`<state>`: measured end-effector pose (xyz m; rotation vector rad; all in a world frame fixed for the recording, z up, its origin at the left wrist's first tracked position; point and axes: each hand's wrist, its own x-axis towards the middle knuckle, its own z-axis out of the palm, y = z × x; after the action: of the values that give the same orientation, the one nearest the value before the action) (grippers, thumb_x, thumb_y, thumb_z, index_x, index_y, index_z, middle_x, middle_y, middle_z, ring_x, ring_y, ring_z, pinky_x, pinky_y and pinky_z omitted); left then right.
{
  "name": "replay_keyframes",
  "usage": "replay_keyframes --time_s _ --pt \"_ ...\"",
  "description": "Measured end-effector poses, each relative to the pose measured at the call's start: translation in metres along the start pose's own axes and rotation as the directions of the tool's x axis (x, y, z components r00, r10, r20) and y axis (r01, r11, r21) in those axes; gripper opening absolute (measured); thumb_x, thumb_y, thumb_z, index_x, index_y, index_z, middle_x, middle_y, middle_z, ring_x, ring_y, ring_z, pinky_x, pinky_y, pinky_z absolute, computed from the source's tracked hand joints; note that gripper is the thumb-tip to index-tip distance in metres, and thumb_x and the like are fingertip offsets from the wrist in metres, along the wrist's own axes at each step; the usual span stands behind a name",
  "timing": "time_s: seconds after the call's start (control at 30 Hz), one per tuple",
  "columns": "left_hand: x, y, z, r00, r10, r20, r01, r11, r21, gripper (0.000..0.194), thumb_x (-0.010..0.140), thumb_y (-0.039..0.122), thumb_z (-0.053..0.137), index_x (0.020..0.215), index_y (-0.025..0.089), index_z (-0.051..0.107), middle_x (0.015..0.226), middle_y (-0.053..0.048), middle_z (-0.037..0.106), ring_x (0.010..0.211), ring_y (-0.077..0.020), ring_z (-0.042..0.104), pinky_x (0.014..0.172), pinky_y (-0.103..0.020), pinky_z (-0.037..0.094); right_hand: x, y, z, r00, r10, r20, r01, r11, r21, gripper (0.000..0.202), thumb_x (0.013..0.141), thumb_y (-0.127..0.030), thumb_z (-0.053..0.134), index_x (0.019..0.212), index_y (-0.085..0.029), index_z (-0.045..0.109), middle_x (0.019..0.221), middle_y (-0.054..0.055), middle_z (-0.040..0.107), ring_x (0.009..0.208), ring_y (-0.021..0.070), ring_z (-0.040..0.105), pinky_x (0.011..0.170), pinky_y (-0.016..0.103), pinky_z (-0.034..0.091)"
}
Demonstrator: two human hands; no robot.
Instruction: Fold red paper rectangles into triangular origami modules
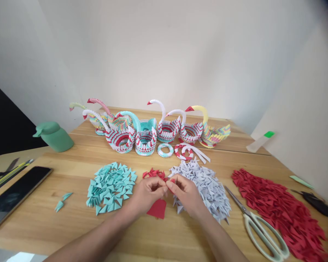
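Observation:
My left hand (151, 193) and my right hand (184, 191) meet at the middle of the table, fingers pinched together on a small red paper piece (171, 181) that they mostly hide. Below them a flat red paper (156, 209) lies on the wood. Just behind my fingers is a small heap of red pieces (154, 173). Teal folded triangles (112, 185) are piled left of my hands, and pale grey-lilac triangles (211, 187) lie to the right, partly behind my right hand.
Paper swans (145, 142) stand in a row at the back, with paper rings (165, 150) before them. Scissors (262, 229) and a large red pile (278, 207) lie right. On the left are a phone (18, 194) and a green bottle (54, 136).

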<state>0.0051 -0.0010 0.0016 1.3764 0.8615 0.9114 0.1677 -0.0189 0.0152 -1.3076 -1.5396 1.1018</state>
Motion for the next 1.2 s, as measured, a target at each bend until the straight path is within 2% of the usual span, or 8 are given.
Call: replay_keyframes --time_s 0.17,0.3,0.37,0.47,0.53,0.63,0.87,1.2 --pt "-0.0008 0.0005 0.0000 1.000 -0.025 -0.008 0.025 1.000 -0.020 0.023 0.074 0.033 0.066 0.064 0.014 0.063 0.059 0.000 0.060 0.054 -0.0099 0.048 0.055 -0.022 0.037 -0.0008 0.0015 -0.0047 0.999 -0.030 -0.015 0.030 1.000 -0.010 0.040 0.092 -0.047 0.045 0.063 -0.019 0.047 0.060 -0.004 0.042 0.058 0.0118 0.040 0.055 0.024 0.034" --pt "0.0010 0.0023 -0.0017 0.996 -0.041 -0.074 0.035 0.996 -0.079 0.027 0.072 0.038 0.069 0.065 0.013 0.062 0.061 -0.002 0.062 0.054 -0.0098 0.050 0.055 -0.022 0.039 -0.0004 0.0006 -0.0076 0.999 -0.052 0.002 0.052 0.998 0.045 0.039 0.095 -0.046 0.041 0.069 -0.019 0.052 0.067 -0.001 0.051 0.066 0.0138 0.048 0.062 0.025 0.038" --pt "0.0021 0.0022 -0.0019 0.994 -0.047 -0.097 0.037 0.993 -0.110 0.030 0.072 0.040 0.069 0.065 0.012 0.062 0.060 -0.002 0.061 0.053 -0.0092 0.049 0.054 -0.021 0.039 0.0001 0.0006 -0.0062 0.998 -0.052 0.037 0.050 0.997 0.053 0.033 0.092 -0.044 0.046 0.073 -0.018 0.056 0.069 -0.001 0.054 0.066 0.0139 0.050 0.062 0.025 0.039" --pt "0.0033 0.0003 -0.0012 0.994 -0.058 -0.090 0.042 0.985 -0.170 0.030 0.070 0.041 0.071 0.072 0.012 0.063 0.062 -0.001 0.061 0.054 -0.0092 0.050 0.054 -0.021 0.041 0.0008 0.0009 -0.0021 1.000 -0.023 -0.010 0.023 1.000 -0.017 0.023 0.085 -0.038 0.057 0.074 -0.018 0.059 0.064 -0.003 0.050 0.060 0.0121 0.045 0.056 0.023 0.036" --pt "0.0036 -0.0008 -0.0009 0.996 -0.051 -0.071 0.036 0.981 -0.192 0.030 0.070 0.040 0.072 0.078 0.013 0.063 0.064 -0.001 0.062 0.055 -0.0096 0.052 0.054 -0.021 0.042 0.0008 0.0006 -0.0001 0.998 -0.032 -0.047 0.029 0.997 -0.072 0.018 0.082 -0.033 0.058 0.073 -0.018 0.060 0.064 -0.003 0.051 0.060 0.0120 0.045 0.057 0.023 0.037" --pt "0.0034 -0.0003 -0.0015 0.996 -0.017 -0.091 0.003 0.990 -0.144 0.025 0.072 0.036 0.070 0.073 0.013 0.062 0.064 -0.001 0.062 0.057 -0.0103 0.053 0.055 -0.021 0.042 0.0000 -0.0003 0.0007 0.997 -0.064 -0.036 0.060 0.993 -0.106 0.017 0.082 -0.031 0.057 0.072 -0.018 0.062 0.066 -0.001 0.056 0.063 0.0132 0.048 0.060 0.024 0.039" --pt "0.0024 0.0007 -0.0016 0.992 0.004 -0.122 -0.012 0.998 -0.062 0.022 0.078 0.034 0.063 0.070 0.015 0.057 0.064 -0.001 0.061 0.057 -0.0109 0.052 0.056 -0.023 0.042 0.0001 0.0016 -0.0001 0.997 -0.047 -0.058 0.045 0.998 -0.035 0.019 0.082 -0.035 0.060 0.073 -0.018 0.063 0.065 -0.001 0.056 0.059 0.0120 0.047 0.056 0.023 0.038" --pt "0.0052 -0.0020 -0.0035 0.994 -0.062 -0.088 0.039 0.971 -0.235 0.037 0.071 0.047 0.071 0.079 0.012 0.060 0.063 -0.001 0.063 0.051 -0.0092 0.052 0.052 -0.021 0.042 0.0014 0.0024 -0.0018 0.996 -0.040 -0.076 0.041 0.999 0.017 0.018 0.082 -0.034 0.060 0.084 -0.018 0.068 0.068 0.000 0.060 0.060 0.0131 0.053 0.057 0.024 0.041"
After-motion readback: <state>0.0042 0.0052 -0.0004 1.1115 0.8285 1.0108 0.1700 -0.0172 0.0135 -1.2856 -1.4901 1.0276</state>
